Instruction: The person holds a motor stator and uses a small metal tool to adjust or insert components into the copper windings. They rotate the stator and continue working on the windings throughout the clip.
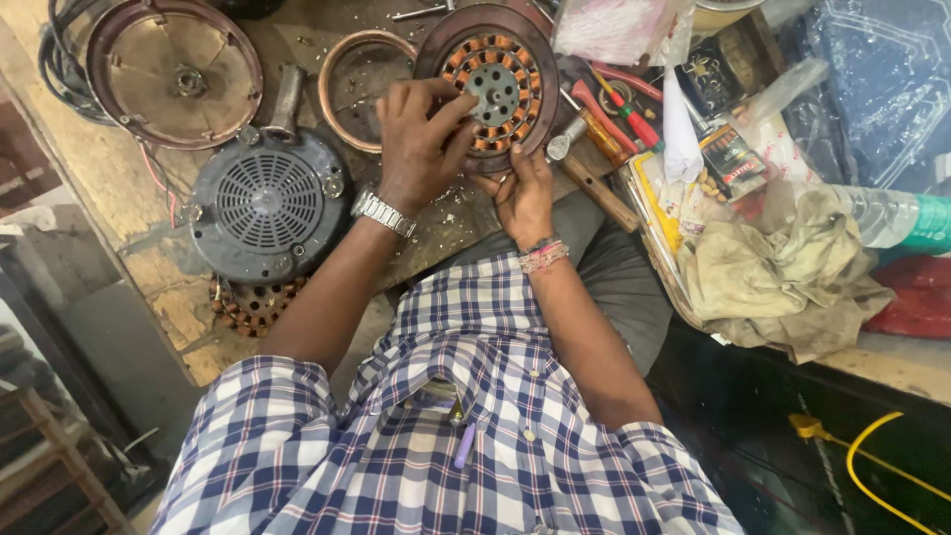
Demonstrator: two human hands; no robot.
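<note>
Stator disc [492,84]: round, copper-wound, held tilted up over the worktop [104,188], face toward the camera; no long axis.
Left hand [421,139]: fingers curled over the disc's left face, near the centre hub.
Right hand [523,193]: fingers closed under the lower rim, bearing it.
Nearer hand: both touch it.
Count: one held disc, one grey motor housing [265,203], two loose round covers, one smaller stator at the worktop's edge.

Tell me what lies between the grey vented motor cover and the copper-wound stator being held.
In the head view, the left hand and watch-bearing wrist lie between the grey cover and the stator.
</note>
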